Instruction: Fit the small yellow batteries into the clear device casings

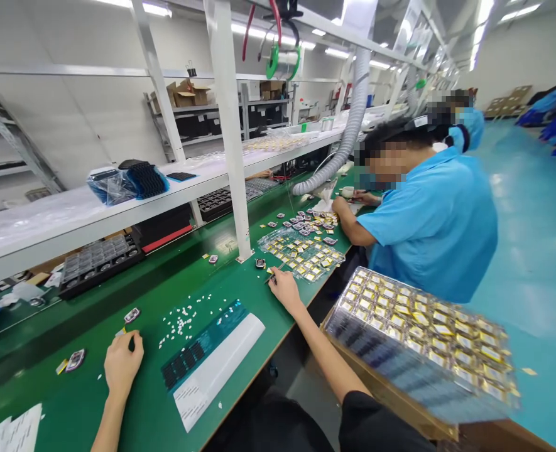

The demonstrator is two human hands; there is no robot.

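My left hand rests on the green bench with its fingers curled; whether it holds anything is hidden. A small dark part lies just beyond it and another to its left. My right hand reaches forward, pinched on thin tweezers. Their tip points at a clear tray of small gold parts. A small dark part lies beside the tweezers. Between my hands lie scattered white bits and a teal-and-white sheet.
A co-worker in a blue shirt sits right of me, hands among loose parts. A stack of trays with gold parts stands on a box by my right arm. White post, grey hose, black trays stand ahead.
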